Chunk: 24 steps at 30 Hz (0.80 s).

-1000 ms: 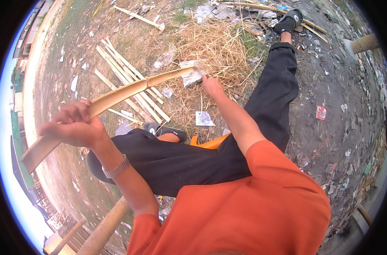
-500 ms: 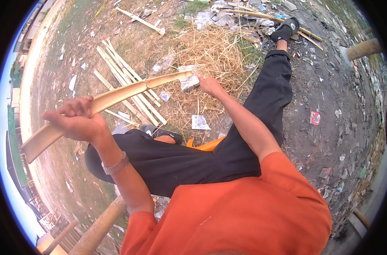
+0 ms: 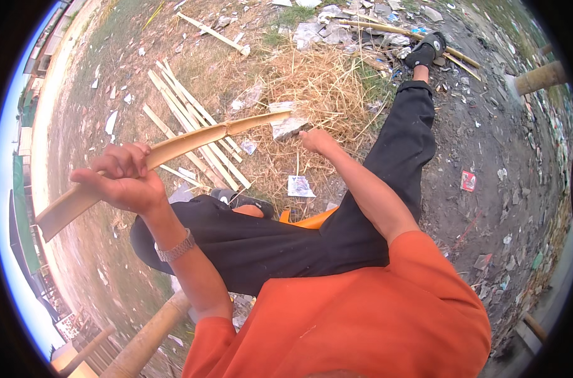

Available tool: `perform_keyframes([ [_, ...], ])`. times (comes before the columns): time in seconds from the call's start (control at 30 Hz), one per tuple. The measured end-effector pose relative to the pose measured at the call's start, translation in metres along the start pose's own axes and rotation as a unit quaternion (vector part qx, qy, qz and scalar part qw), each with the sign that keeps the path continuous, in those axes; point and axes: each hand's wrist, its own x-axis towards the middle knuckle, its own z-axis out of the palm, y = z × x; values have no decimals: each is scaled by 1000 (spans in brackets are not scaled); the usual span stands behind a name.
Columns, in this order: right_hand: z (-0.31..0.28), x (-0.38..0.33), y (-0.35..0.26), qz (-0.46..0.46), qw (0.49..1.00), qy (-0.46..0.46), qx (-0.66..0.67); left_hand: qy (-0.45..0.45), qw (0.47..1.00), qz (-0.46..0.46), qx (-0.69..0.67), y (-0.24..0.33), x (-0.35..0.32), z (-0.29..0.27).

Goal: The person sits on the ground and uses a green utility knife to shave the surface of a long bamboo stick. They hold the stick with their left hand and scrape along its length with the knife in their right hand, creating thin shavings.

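My left hand [image 3: 119, 179] is closed around a long, curved split bamboo strip [image 3: 192, 138] and holds it up in front of me. The strip runs from the lower left to its far tip at the upper middle. My right hand [image 3: 315, 140] is a fist at that far tip, gripping what looks like a grey blade [image 3: 288, 128] set against the strip's end. Its handle is hidden inside the fist. My black-trousered legs [image 3: 400, 145] stretch out below both hands.
Several split bamboo strips [image 3: 186, 120] lie on the ground beyond my left hand, beside a pile of dry straw [image 3: 324, 82]. A thick bamboo pole [image 3: 141, 343] slants at the lower left. A post [image 3: 538, 79] stands at the right. An orange seat [image 3: 305, 220] is under me. Litter is scattered around.
My right hand and the blade have dropped slightly at the strip's tip. My left hand keeps its grip and has shifted a little to the right.
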Motion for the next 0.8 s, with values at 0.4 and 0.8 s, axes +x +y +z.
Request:
perform_keyframes([
  [0.4, -38, -151, -67, -193, 951, 30, 239, -237, 961, -4, -139, -8, -1, -19],
  [0.8, -23, -139, -63, -176, 954, 142, 199, -366, 912, 61, -176, -11, 2, -23],
])
